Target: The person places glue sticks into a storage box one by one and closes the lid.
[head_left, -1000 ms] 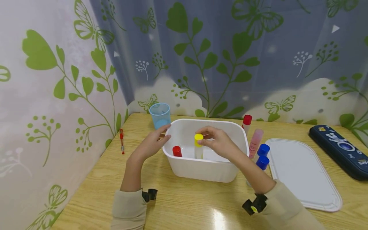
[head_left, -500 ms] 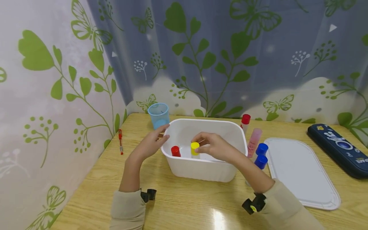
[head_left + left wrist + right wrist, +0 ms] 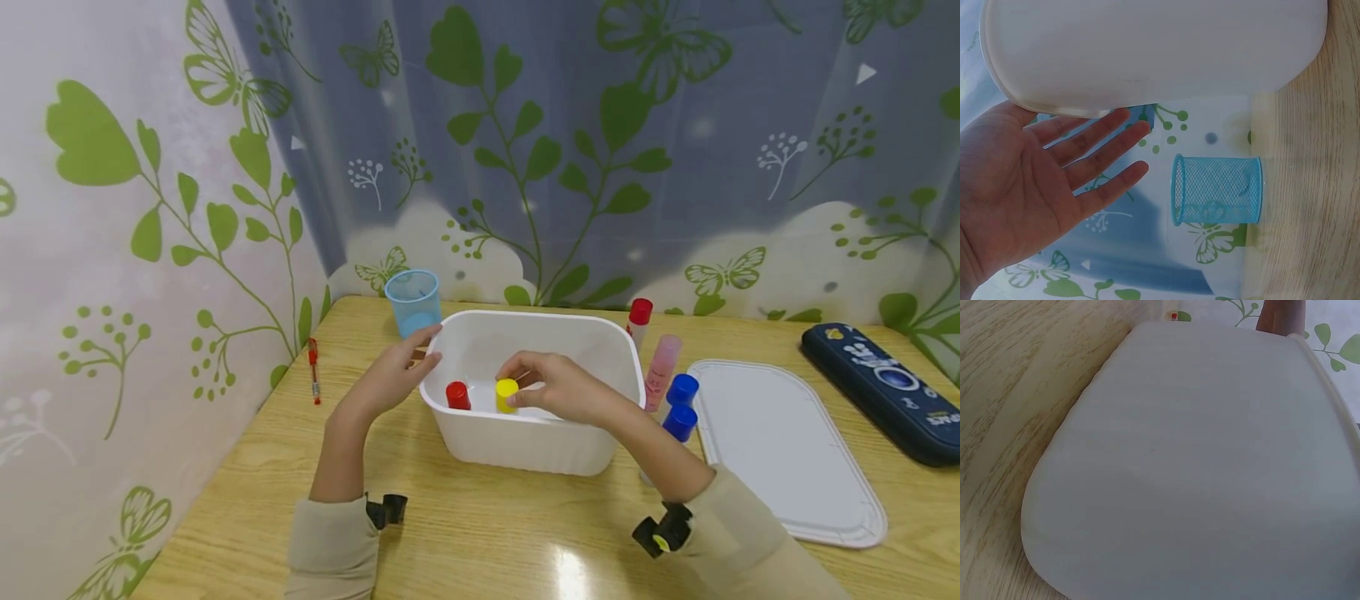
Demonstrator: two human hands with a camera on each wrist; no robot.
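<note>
My right hand [image 3: 566,387] reaches into a white plastic bin [image 3: 517,450]. Thumb and fingers pinch the yellow cap [image 3: 506,395] of a small upright tube, whose body is hidden behind the bin's near wall. Just left of it in the bin stands another tube with a red cap [image 3: 458,395]. At the bin's left end my left hand [image 3: 393,373] touches the rim. The left wrist view shows that hand [image 3: 1029,175] palm up front, fingers extended beside the bin wall [image 3: 1160,50]. In the right wrist view the bin's outer wall [image 3: 1179,462] hides my right hand.
Behind the bin's left corner is a blue mesh pen cup [image 3: 415,308]. A red pen [image 3: 314,371] lies at left. To the right stand a red-capped tube [image 3: 639,321], a pink tube [image 3: 663,373] and blue-capped tubes [image 3: 681,421], beside a white lid [image 3: 787,450] and dark pencil case [image 3: 881,387].
My right hand has lowered the yellow-capped tube deeper into the bin and slightly left, beside the red-capped one. The left hand stays at the rim.
</note>
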